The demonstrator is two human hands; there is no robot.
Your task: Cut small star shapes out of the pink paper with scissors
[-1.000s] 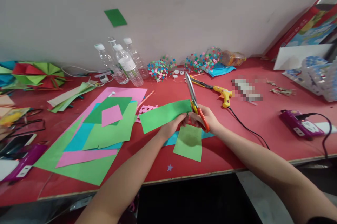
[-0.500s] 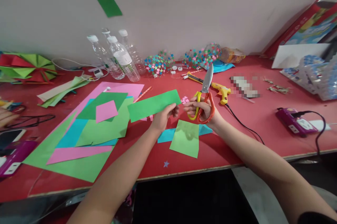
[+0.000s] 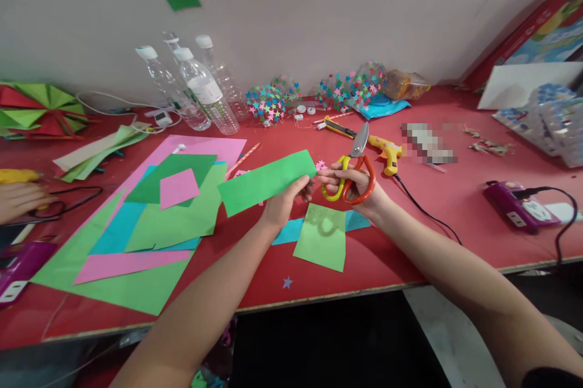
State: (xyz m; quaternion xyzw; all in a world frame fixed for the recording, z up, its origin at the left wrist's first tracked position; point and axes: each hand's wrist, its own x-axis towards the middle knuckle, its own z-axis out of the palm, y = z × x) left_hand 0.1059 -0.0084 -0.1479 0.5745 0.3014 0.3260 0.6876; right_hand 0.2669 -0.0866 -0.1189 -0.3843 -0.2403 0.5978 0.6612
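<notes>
A green paper strip (image 3: 268, 181) is pinched in my left hand (image 3: 286, 198), thumb on top, its long end pointing left above the table. My right hand (image 3: 355, 183) carries scissors (image 3: 350, 184) with one yellow and one red handle loop, blades pointing up and away. Fingertips of my right hand reach the strip's right end, close to my left fingers. Below both hands lies a light green paper piece (image 3: 322, 242) across a blue paper strip (image 3: 288, 232). Small pink paper stars (image 3: 321, 165) lie just behind my hands.
Layered coloured paper sheets (image 3: 136, 236) cover the left. Plastic bottles (image 3: 204, 93) and star-covered balls (image 3: 266, 102) line the wall. A yellow glue gun (image 3: 387, 152) and a purple power strip (image 3: 519, 206) lie right. Another person's hand (image 3: 20, 198) is at far left.
My right hand, with the scissors, has come left to the strip's right end, and the scissors have tipped lower. The other person's hand at far left reaches further into view.
</notes>
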